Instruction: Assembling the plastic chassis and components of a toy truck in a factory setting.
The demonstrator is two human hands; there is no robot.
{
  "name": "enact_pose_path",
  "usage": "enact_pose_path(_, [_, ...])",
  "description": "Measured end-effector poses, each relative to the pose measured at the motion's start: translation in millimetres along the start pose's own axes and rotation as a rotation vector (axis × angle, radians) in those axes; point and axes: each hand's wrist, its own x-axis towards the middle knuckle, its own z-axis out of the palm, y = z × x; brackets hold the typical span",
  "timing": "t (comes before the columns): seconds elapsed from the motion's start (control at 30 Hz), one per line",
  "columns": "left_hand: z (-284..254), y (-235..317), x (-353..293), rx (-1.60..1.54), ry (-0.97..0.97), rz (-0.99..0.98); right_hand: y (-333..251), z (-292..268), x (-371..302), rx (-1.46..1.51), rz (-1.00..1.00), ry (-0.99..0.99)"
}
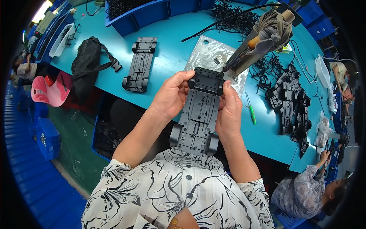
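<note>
Between my two hands I hold a black plastic toy car chassis (198, 110), its far end raised over a worn metal plate (202, 49). My left hand (171, 93) grips the chassis by its far left edge, thumb on top. My right hand (230, 108) closes on the opposite edge, with its thumb near the far right corner. The thin tip of a cloth-wrapped tool (244, 57) reaches down to that corner; whether it touches cannot be told. A similar chassis (140, 65) lies on the table to the left.
Right of the plate lie a green-handled screwdriver (252, 113), a heap of black chassis (289, 99) and thin black parts (263, 74). A black bag (87, 63) rests at the left. Blue bins (160, 13) line the back. A co-worker (301, 191) sits at the lower right.
</note>
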Motion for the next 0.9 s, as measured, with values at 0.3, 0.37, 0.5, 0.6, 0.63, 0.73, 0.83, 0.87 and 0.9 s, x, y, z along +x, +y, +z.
enact_pose_path(0.3, [3, -1, -3, 0.018, 0.022, 0.018, 1, -1, -2, -0.016, 0.002, 0.043])
enact_pose_path(0.37, [-1, -4, -2, 0.011, 0.034, 0.017, 5, -4, -2, -0.013, -0.006, 0.039])
enact_pose_path(0.5, [-14, -15, -3, 0.080, -0.036, 0.048, 10, -8, -8, 0.016, 0.010, 0.017])
enact_pose_path(0.6, [-16, -19, -9, 0.139, -0.059, 0.119, 16, -14, -8, -0.043, -0.026, 0.021])
enact_pose_path(0.63, [-17, -20, -11, 0.162, -0.067, 0.155, 16, -14, -10, -0.042, -0.026, 0.016])
enact_pose_path(0.73, [-8, -17, -18, 0.206, -0.004, 0.171, 8, -8, -12, -0.178, -0.067, 0.016])
enact_pose_path(0.83, [-9, -14, -28, 0.295, 0.061, 0.240, 10, -4, -12, -0.225, -0.067, 0.016])
enact_pose_path(0.87, [-11, -17, -33, 0.323, 0.078, 0.309, 14, 5, -14, -0.235, -0.098, 0.035])
enact_pose_path(0.9, [-11, -18, -36, 0.355, 0.099, 0.387, 18, 15, -15, -0.243, -0.116, 0.068])
